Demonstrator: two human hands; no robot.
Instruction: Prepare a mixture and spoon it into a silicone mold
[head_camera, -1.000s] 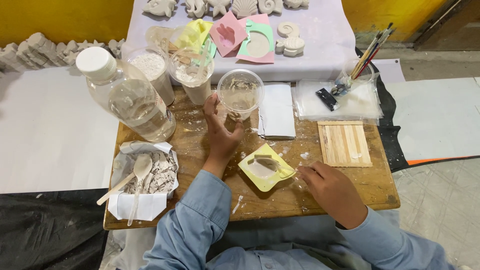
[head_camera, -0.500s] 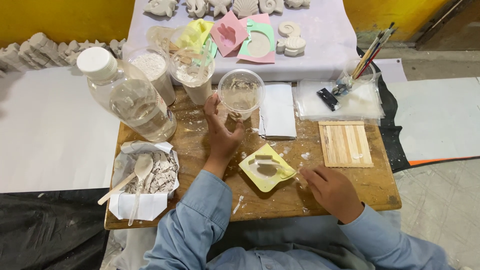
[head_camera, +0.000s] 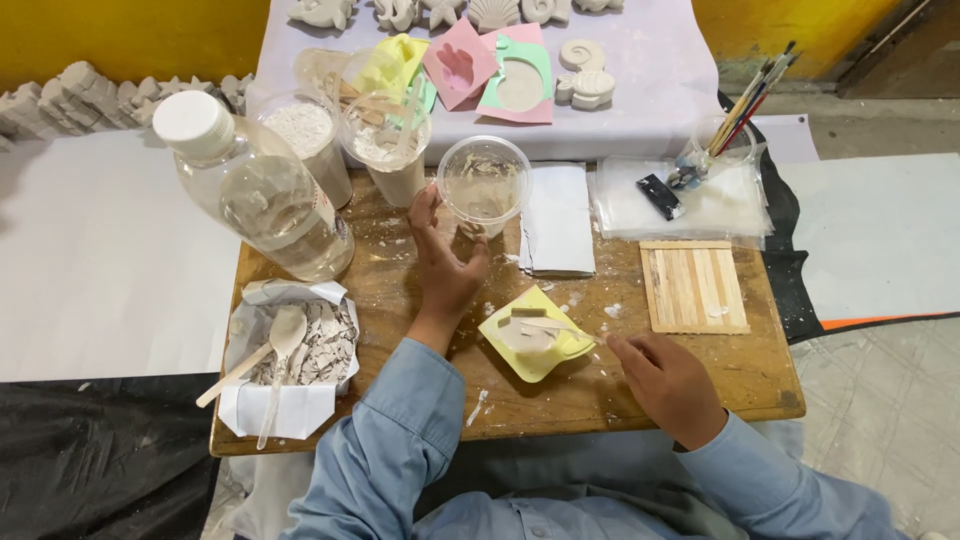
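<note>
While the left hand (head_camera: 443, 262) curls loosely beside the clear cup (head_camera: 484, 183) at twelve o'clock on the worktop (head_camera: 700, 365), its grip is spread and closed on nothing. At five o'clock the right hand (head_camera: 668, 383) pinches a flat stick (head_camera: 548, 326) lying across the yellow mold (head_camera: 534, 334).

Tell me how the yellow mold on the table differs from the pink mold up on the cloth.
The yellow mold lies on the wooden table by the right hand, filled with pale plaster, a stick across it. The pink mold rests on the white cloth, unfilled, away from both hands. Both are roughly square.
</note>
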